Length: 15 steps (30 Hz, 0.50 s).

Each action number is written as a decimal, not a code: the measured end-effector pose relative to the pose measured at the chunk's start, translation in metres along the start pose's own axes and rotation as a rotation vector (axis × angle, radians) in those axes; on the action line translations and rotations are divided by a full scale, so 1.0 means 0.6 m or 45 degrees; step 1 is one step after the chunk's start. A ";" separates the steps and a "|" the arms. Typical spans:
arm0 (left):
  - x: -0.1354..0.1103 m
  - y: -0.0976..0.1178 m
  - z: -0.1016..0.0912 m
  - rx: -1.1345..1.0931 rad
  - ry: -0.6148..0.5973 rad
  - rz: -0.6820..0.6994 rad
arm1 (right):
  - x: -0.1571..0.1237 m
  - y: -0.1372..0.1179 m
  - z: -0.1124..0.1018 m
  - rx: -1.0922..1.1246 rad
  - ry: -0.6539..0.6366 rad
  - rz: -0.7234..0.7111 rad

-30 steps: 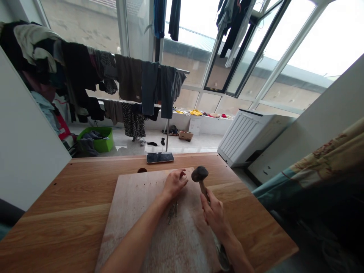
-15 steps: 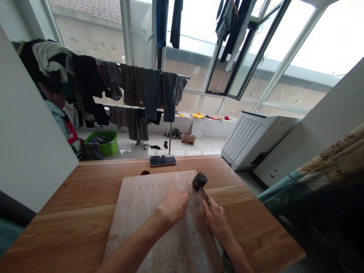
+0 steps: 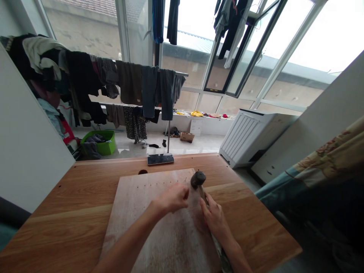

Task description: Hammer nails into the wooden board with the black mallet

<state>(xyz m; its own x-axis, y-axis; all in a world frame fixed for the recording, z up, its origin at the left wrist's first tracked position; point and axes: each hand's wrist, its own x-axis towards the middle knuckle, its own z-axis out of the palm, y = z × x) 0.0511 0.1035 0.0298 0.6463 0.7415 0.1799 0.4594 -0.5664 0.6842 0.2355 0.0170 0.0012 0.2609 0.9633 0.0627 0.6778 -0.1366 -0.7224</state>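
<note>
A pale wooden board [image 3: 142,212] lies on the wooden table [image 3: 71,201], with a row of small nail holes near its far edge. My left hand [image 3: 173,198] rests on the board with its fingers pinched together; what they hold is too small to make out. My right hand [image 3: 214,218] grips the handle of a hammer [image 3: 198,180], whose dark head hovers just right of my left fingertips, near the board's far right corner.
A phone [image 3: 160,159] lies flat at the table's far edge. Beyond it stand a clothes rack with hanging garments [image 3: 142,91], a green basket [image 3: 101,142] on the floor and a white cabinet [image 3: 250,132]. A patterned cloth [image 3: 321,163] is at the right.
My left hand drew back from the far edge over the loose nails, closed its fingers and now sits beside the hammer head. The hammer head has dropped slightly toward the board.
</note>
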 end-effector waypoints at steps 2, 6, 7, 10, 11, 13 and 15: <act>0.016 -0.019 -0.017 -0.215 0.119 -0.039 | 0.000 -0.001 -0.001 0.004 -0.007 0.012; 0.036 -0.065 -0.020 -0.506 0.443 -0.167 | 0.000 -0.002 -0.003 0.008 -0.040 0.062; 0.037 -0.074 -0.015 -0.521 0.483 -0.181 | 0.000 -0.003 -0.003 0.015 -0.042 0.062; 0.031 -0.088 -0.001 -0.491 0.529 -0.188 | -0.001 -0.003 -0.004 0.037 -0.032 0.049; 0.029 -0.088 0.002 -0.468 0.534 -0.188 | -0.002 -0.004 -0.004 0.041 -0.029 0.046; 0.025 -0.086 0.005 -0.407 0.540 -0.190 | -0.003 -0.005 -0.005 0.041 -0.027 0.044; 0.023 -0.084 0.005 -0.342 0.538 -0.184 | -0.003 -0.008 -0.006 0.037 -0.033 0.047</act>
<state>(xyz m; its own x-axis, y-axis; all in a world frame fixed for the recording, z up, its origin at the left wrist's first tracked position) 0.0387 0.1413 -0.0042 0.2600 0.9172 0.3020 0.3175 -0.3765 0.8703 0.2343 0.0152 0.0068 0.2671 0.9635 0.0184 0.6478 -0.1654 -0.7436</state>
